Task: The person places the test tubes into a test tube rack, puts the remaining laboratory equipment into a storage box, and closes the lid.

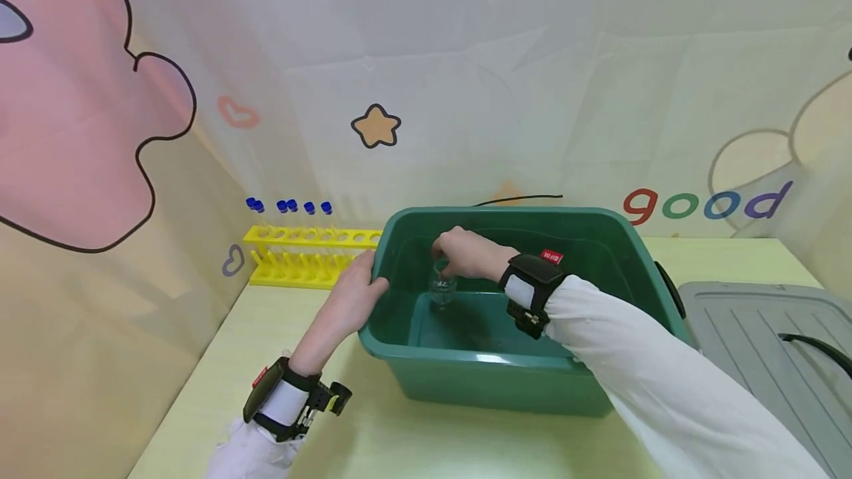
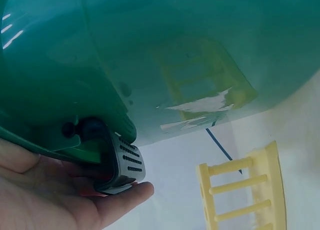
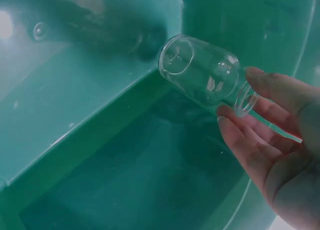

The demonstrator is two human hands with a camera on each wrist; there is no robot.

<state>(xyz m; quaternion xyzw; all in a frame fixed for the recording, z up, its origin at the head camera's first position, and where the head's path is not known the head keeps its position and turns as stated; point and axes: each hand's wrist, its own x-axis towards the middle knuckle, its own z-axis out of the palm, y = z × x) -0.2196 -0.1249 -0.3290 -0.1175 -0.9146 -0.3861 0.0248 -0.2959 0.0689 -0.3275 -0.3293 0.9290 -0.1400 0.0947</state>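
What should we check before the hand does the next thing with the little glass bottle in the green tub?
1. Is the glass bottle held firmly? Ok: the right hand pinches it at the neck with its fingertips.
2. Is the bottle over the green tub? Ok: it hangs inside the tub walls.
3. Is the tub steadied? Ok: the left hand holds its left rim by the black handle clip.
4. Is the bottle empty? Cannot tell: it looks clear, but drops could hide.
5. Is there water in the tub? Cannot tell: the floor looks shiny and dark.
6. Is the yellow tube rack out of the way? Ok: it stands behind the left hand, apart from the tub.
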